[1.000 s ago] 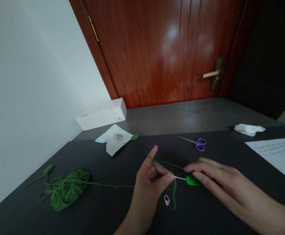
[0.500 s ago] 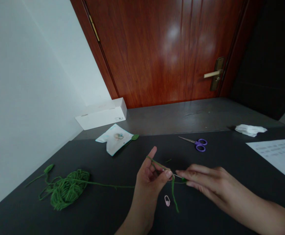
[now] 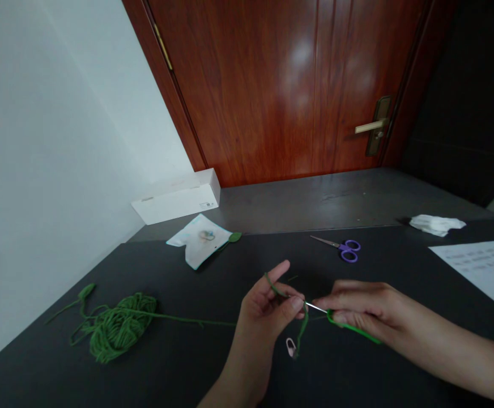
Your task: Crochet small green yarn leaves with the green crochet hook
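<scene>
While the left hand [image 3: 268, 314] pinches green yarn [image 3: 304, 324] between thumb and fingers, index finger raised with a strand over it, the right hand [image 3: 363, 306] grips the hook [image 3: 316, 307] by its green handle. We find the work at the left fingertips, above the table [image 3: 179, 374], where the hook's shaft meets the yarn. We judge this piece to be barely begun: little worked fabric shows, stitches are too small to count, and most of the stitching appears outstanding. A strand runs from the ball [image 3: 122, 326] toward the left hand, apparently uncut; the scissors [image 3: 349, 249] lie apart. We note a leaf [image 3: 235, 237] beside the pouch [image 3: 198, 243], seemingly finished.
</scene>
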`<action>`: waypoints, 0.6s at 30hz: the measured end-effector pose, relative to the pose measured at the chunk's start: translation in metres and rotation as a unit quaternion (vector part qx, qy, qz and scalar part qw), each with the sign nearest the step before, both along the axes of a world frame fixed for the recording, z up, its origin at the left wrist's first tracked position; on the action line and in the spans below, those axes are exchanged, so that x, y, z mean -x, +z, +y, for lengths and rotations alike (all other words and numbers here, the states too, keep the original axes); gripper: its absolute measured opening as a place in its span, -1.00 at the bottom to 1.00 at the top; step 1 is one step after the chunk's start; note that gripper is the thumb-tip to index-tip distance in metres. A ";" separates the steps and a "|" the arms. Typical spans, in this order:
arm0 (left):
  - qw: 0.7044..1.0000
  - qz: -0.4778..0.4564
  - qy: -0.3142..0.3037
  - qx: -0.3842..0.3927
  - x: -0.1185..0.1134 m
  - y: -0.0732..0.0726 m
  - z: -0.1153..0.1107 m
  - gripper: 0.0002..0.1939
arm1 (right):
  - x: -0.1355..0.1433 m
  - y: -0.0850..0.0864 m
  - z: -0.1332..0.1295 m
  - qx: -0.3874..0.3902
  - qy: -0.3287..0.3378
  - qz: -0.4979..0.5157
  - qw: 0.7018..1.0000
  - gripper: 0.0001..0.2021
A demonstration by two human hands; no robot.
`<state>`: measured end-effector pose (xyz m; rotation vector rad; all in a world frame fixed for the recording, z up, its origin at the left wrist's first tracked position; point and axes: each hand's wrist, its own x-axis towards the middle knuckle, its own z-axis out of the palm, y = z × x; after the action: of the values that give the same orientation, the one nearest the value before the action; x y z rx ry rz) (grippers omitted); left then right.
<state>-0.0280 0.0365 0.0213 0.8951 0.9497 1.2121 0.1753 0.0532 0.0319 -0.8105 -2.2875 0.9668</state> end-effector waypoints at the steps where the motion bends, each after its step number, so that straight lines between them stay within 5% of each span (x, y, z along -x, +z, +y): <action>1: 1.000 0.005 -0.002 0.002 0.001 0.000 0.000 -0.59 | 0.000 0.002 0.000 0.008 0.001 0.000 1.000 -0.72; 6: 1.000 0.019 0.002 0.003 0.002 -0.002 -0.001 -0.92 | -0.002 0.013 -0.002 0.016 -0.042 0.005 0.999 -0.74; 18: 0.997 0.016 0.073 -0.022 0.003 0.003 0.000 -0.96 | -0.014 0.023 -0.007 -0.172 -0.108 -0.039 0.978 -0.83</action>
<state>-0.0309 0.0366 0.0243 0.8951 1.0318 1.3506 0.1890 0.0463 0.0547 -0.9320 -2.2839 0.4317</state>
